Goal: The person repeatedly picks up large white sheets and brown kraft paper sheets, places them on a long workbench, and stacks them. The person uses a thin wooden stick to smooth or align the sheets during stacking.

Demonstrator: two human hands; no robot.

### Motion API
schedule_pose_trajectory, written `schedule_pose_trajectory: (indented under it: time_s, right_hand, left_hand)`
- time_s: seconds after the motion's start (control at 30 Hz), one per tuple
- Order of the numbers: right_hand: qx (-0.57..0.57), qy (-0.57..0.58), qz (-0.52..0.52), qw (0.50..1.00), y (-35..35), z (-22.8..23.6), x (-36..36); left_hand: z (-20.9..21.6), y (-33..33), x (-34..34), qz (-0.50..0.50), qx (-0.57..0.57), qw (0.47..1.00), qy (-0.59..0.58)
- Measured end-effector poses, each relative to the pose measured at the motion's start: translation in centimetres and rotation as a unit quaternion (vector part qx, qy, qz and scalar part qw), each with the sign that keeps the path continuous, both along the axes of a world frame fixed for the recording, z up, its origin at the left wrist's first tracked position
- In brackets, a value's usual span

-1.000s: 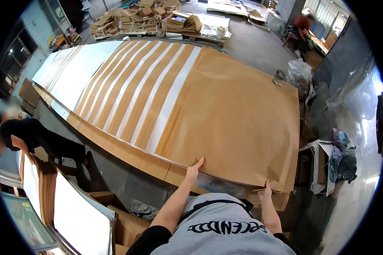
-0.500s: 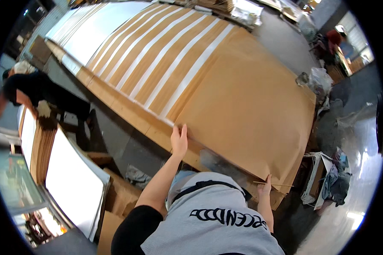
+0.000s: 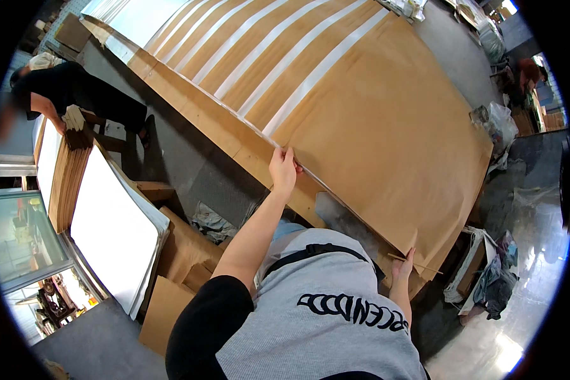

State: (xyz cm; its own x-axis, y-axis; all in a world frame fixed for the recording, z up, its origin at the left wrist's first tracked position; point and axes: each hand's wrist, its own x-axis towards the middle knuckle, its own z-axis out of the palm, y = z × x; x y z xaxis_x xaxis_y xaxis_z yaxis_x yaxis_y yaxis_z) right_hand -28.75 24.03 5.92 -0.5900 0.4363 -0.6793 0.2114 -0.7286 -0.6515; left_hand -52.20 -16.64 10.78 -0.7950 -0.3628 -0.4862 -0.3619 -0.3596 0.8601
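A large sheet of brown paper (image 3: 399, 120) lies across the table, the uppermost of sheets fanned out in brown and white bands (image 3: 285, 63). At the sheet's near edge, my left hand (image 3: 285, 170) is closed, pinching the edge between thumb and fingers. Farther right, my right hand (image 3: 402, 267) is at the near right corner of the sheet, its thumb raised beside the paper. A thin wooden stick (image 3: 432, 270) crosses that hand and sticks out to the right. The fingers below the paper are partly hidden.
A pale wooden board (image 3: 231, 139) runs along the table's near edge. White sheets (image 3: 117, 221) are stacked at the left, where another person (image 3: 88, 95) bends over a brown stack (image 3: 69, 180). A box with cloths (image 3: 472, 272) stands right; a plastic bag (image 3: 501, 126) lies beyond.
The whole view has shifted. My left hand now sits slightly farther right along the paper's edge from the white bands. My right hand stays at the corner with the stick, which tilts more.
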Motion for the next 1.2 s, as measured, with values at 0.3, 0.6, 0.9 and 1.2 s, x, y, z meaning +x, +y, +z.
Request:
schedule_pose_trajectory:
  time_s: [0.3, 0.6, 0.9, 1.2]
  right_hand:
    - [-0.012, 0.015, -0.033, 0.999, -1.3, 0.9, -0.6]
    - [-0.011, 0.032, -0.013, 0.999, -0.4, -0.4, -0.3]
    - [-0.007, 0.05, -0.008, 0.999, -0.3, -1.0, 0.3]
    - [-0.026, 0.019, -0.082, 0.996, -0.5, -1.1, -0.2]
  left_hand:
    - [-1.8, -0.2, -0.2, 0.006, 0.014, 1.0, 0.021]
    - [-1.5, -0.6, 0.1, 0.0, 0.044, 0.999, 0.018]
    - [-1.8, -0.6, -0.3, -0.013, 0.002, 1.0, -0.001]
    - [3.8, 3.5, 1.2, -0.259, -0.474, 0.798, 0.266]
